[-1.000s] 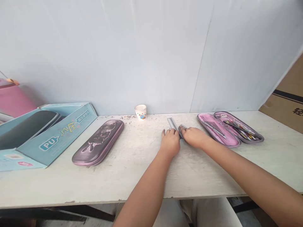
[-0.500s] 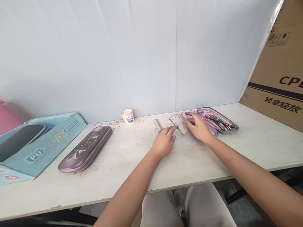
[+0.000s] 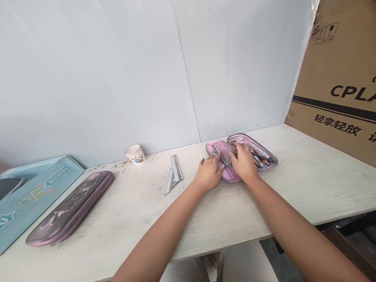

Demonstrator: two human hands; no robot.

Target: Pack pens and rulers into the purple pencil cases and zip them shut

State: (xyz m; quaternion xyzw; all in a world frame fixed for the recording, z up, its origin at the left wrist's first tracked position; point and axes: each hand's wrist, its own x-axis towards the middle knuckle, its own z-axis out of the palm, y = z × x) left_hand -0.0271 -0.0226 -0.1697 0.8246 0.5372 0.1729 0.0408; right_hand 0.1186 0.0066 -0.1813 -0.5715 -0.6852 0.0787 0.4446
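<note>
Right grip [image 3: 243, 160] pinches a clear protractor [image 3: 224, 149] over the left half of the open pink case [image 3: 231, 177], long straight edge slanting far-left to near-right, left hand [image 3: 208, 172] beside it, hold unclear.

Cup [image 3: 136, 155] near wall [image 3: 117, 78]; dark case [image 3: 70, 209] beside blue box [image 3: 35, 201]; brown carton [image 3: 337, 74].

Clear plastic is noted on the protractor [image 3: 224, 148]; cloth-like lining is seen in the open pencil case [image 3: 231, 176]. A glossy, smooth shell is recorded on the closed pencil case [image 3: 73, 207]. Matt cardboard is observed on the brown box [image 3: 337, 70], paper on the cup [image 3: 135, 154], and a scuffed, wood-like surface on the tabletop [image 3: 138, 211].
</note>
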